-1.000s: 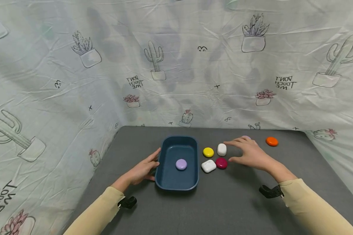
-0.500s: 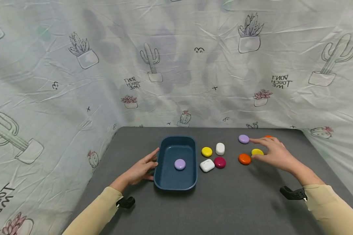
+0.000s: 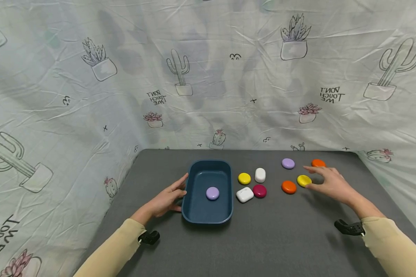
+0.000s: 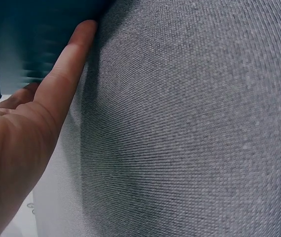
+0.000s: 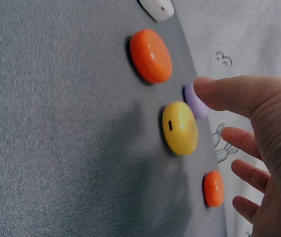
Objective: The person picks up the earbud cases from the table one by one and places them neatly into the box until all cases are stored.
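Head view: a person's right hand point(image 3: 328, 185) hangs just right of the rightmost yellow piece point(image 3: 303, 181); the left hand point(image 3: 165, 200), well apart, touches a blue tray point(image 3: 206, 213). Left wrist: fingers extended along its wall. Right wrist: fingers parted, holding nothing.

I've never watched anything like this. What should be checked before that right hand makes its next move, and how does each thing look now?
1. Left hand touching the tray: ok, against its left side.
2. Left hand steadying it firmly: cannot tell; pressure doesn't show.
3. Right hand free: ok, holding nothing, thumb and fingers apart.
4. Nearby yellow piece gripped: not ok, the hand is only beside it.
5. Room in the tray: ok, just one purple piece inside.
6. Clear straight slide from that yellow piece to the tray: not ok, an orange piece and others lie between; lifting seems safer.
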`<state>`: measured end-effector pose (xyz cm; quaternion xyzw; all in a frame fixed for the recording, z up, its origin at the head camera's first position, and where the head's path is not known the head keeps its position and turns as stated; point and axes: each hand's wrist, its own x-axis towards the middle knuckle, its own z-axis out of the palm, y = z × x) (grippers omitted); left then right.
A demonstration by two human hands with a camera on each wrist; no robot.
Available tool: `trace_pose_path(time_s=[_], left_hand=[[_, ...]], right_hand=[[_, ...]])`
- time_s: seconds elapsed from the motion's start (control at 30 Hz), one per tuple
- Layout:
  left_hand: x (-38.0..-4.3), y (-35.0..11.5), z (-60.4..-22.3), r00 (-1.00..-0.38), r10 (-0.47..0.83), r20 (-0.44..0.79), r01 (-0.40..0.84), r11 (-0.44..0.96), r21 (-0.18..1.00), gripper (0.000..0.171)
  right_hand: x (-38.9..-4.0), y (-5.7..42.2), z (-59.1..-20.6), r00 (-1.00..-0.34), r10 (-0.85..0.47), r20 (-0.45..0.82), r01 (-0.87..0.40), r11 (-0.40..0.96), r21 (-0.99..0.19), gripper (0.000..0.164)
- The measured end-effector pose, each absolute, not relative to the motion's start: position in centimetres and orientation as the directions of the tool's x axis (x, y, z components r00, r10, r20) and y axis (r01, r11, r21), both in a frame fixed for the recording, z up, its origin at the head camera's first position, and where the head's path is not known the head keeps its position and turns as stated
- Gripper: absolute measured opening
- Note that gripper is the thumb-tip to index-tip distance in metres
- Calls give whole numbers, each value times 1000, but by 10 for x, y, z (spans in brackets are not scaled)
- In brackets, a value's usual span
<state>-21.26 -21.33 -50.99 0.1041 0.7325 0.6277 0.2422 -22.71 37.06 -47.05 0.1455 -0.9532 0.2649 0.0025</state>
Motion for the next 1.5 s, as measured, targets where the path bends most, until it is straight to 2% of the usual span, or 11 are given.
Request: trace_pose_path(time_s=[0.67,1.5], left_hand=[[-212,-210,-509,-865,441,-238,-168,193,967,68],[-212,-207,-504,-866,432,-254,-198,171,965,68]], right_hand=[[-239,386,-490,-971,-239,17,-210,815,-540,85],[-260,387,-497,-970,-242,-8,-202,828,-523,76]])
